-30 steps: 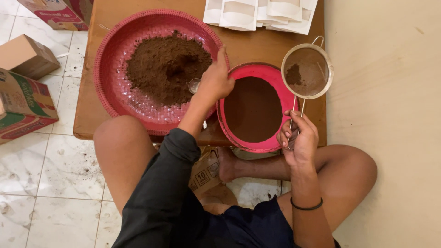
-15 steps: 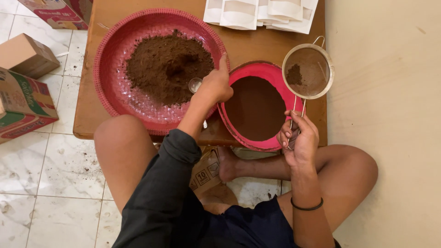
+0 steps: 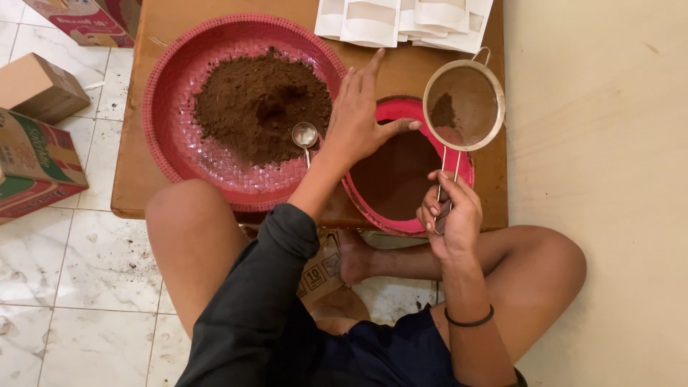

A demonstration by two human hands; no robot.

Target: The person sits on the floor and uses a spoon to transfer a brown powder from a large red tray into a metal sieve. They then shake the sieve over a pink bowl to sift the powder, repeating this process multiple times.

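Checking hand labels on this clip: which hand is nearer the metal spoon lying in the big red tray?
Left. The left hand hovers open just beside the spoon, without gripping it. The right hand is farther off, past the small red bowl, pinching the sieve handle.

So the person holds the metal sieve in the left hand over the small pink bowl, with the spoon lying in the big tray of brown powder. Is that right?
Not quite: the head view shows the sieve held by its handle in the right hand, not the left. The rest stands: it is over the small pink bowl, and the spoon lies in the big tray.
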